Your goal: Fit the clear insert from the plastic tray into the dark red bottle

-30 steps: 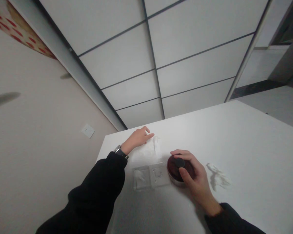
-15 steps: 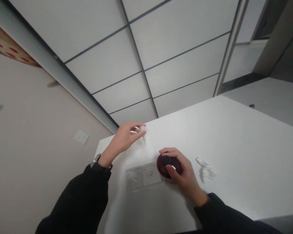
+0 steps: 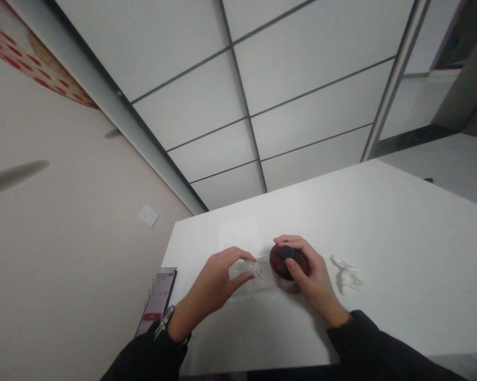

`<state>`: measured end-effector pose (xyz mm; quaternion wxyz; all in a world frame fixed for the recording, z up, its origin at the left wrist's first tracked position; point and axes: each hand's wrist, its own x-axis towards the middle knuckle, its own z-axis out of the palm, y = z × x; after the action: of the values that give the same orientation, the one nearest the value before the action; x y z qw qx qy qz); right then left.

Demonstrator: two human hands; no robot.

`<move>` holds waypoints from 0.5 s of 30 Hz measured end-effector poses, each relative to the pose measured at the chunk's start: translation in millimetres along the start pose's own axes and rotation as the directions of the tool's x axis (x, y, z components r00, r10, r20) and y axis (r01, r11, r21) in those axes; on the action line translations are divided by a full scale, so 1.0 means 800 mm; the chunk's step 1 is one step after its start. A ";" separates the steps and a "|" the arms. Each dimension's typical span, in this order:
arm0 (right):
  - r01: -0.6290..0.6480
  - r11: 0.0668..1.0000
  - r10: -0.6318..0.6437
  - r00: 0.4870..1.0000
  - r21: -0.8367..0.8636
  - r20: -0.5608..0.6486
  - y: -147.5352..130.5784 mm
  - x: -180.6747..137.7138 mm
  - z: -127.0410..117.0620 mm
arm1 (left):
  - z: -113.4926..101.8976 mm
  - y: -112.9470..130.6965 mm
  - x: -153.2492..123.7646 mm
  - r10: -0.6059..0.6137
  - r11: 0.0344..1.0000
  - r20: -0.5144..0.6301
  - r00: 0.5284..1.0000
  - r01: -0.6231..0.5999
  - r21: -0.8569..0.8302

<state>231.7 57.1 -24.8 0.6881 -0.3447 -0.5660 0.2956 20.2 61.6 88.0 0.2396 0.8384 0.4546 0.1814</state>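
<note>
My left hand [image 3: 226, 275] pinches a small translucent piece [image 3: 251, 268] between thumb and fingertips; its exact kind I cannot make out. Below and behind it lies a clear plastic tray [image 3: 264, 278] on the white table, partly covered by the hand. Just to the right stands a dark red round jar [image 3: 280, 267] with a black knob [image 3: 286, 253] on top. My right hand [image 3: 307, 267] is wrapped around the jar's far and right side, its thumb over the top beside the knob.
A crumpled white tissue [image 3: 348, 274] lies right of the jar on the white table [image 3: 401, 254]. On the left edge, a phone [image 3: 159, 296] lies near my left wrist. A pale rectangular patch [image 3: 238, 233] shows farther back. White panelled doors [image 3: 302, 132] stand behind.
My left hand has come from the table's far left back toward me, beside the jar and over the clear tray. My right hand stays on the jar. The view has shifted, bringing the phone in.
</note>
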 end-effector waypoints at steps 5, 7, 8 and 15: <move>0.007 1.000 -0.007 1.000 -0.004 0.000 0.002 0.000 0.000 | 0.018 -0.010 0.000 0.016 1.000 0.062 0.998 -0.016 0.012; 0.003 1.000 -0.003 1.000 -0.004 0.000 0.002 0.000 0.000 | 0.017 -0.012 -0.001 0.019 1.000 0.086 0.996 -0.021 0.014; 0.000 1.000 0.000 1.000 -0.004 0.002 0.002 -0.001 0.000 | 0.016 -0.012 -0.002 0.026 1.000 0.102 0.994 -0.028 0.014; -0.014 1.000 0.014 1.000 0.002 0.017 -0.001 0.000 -0.002 | 0.020 -0.014 -0.003 0.022 0.998 0.089 0.996 -0.027 0.060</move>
<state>233.1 57.0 -24.4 0.6817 -0.3452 -0.5691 0.3038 19.6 60.9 68.3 0.2316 0.8580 0.4387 0.1331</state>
